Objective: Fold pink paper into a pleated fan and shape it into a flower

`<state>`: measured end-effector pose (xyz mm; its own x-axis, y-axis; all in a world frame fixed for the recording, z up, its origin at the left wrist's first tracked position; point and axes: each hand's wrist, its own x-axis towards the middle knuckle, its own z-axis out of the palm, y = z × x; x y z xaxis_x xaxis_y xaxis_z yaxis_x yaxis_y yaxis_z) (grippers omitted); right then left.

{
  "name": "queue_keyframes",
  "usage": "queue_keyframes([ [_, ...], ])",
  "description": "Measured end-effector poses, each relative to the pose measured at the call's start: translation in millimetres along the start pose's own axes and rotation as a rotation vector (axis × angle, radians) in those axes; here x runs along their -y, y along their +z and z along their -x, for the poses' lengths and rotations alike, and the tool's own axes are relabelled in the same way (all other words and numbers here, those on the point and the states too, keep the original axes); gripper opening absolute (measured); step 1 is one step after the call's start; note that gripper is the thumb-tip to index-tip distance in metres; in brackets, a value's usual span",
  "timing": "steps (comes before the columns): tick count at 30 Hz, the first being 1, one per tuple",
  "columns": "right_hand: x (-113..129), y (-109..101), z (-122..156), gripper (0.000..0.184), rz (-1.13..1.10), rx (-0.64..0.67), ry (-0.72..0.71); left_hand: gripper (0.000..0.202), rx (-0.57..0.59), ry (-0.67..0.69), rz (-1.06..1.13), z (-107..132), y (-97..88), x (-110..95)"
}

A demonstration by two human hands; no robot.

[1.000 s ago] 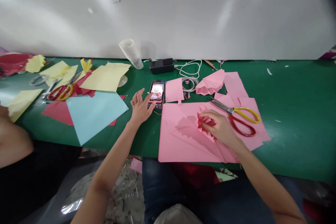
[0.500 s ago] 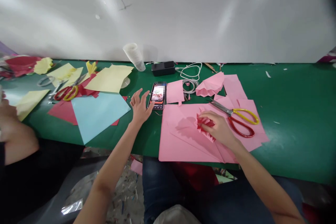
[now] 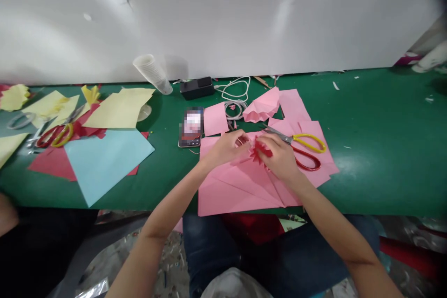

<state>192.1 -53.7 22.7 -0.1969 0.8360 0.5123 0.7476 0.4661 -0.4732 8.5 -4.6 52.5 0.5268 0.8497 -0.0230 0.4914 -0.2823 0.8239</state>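
Note:
A pleated pink paper piece (image 3: 257, 154), deeper pink within its folds, is held between my two hands over a stack of pink paper sheets (image 3: 230, 191). My right hand (image 3: 281, 158) pinches it from the right, fingers closed on the folds. On its other side, my left hand (image 3: 228, 149) has its fingers and thumb curled in at the paper's left edge. Right of my right hand lies a pair of scissors (image 3: 291, 139) with one yellow and one red handle, blades pointing left. A phone (image 3: 191, 126) with a lit screen rests beyond my left forearm.
Behind the stack are another pleated pink piece (image 3: 262, 105), a coiled white cable (image 3: 235, 108) and a black box (image 3: 197, 87). Stacked cups (image 3: 152, 73) lean at the wall. Leftward lie blue paper (image 3: 108, 158), yellow sheets (image 3: 120, 109) and red-and-yellow scissors (image 3: 56, 135). Another person's arm (image 3: 7, 214) shows far left.
My left hand has left the phone and come across to the pleated paper. My right hand still holds that piece, now turned and slightly higher. The whole view has shifted right.

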Motion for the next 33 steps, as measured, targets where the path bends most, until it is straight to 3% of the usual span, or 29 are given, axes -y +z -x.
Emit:
queue_keyframes([
  [3, -0.9, 0.2, 0.4, 0.019, -0.005, 0.025, 0.008, 0.021, 0.073, -0.049, 0.090, -3.5, 2.5, 4.1],
  [9, -0.5, 3.7, 1.7, 0.017, -0.083, 0.058, 0.058, 0.016, 0.068, -0.013, 0.170, 2.7, 3.8, 11.1],
  [18, -0.7, 0.9, 1.9, 0.016, -0.094, -0.003, 0.039, 0.016, 0.091, -0.209, 0.394, -0.8, 5.2, 17.2],
  [23, -1.6, 1.6, 1.8, 0.007, -0.016, -0.024, -0.012, 0.025, 0.080, -0.283, 0.503, -1.1, 7.6, 17.3],
  [33, 3.7, 0.7, 0.0, 0.014, -0.117, 0.004, 0.025, 0.020, 0.081, -0.219, 0.613, -1.6, 6.5, 16.1],
])
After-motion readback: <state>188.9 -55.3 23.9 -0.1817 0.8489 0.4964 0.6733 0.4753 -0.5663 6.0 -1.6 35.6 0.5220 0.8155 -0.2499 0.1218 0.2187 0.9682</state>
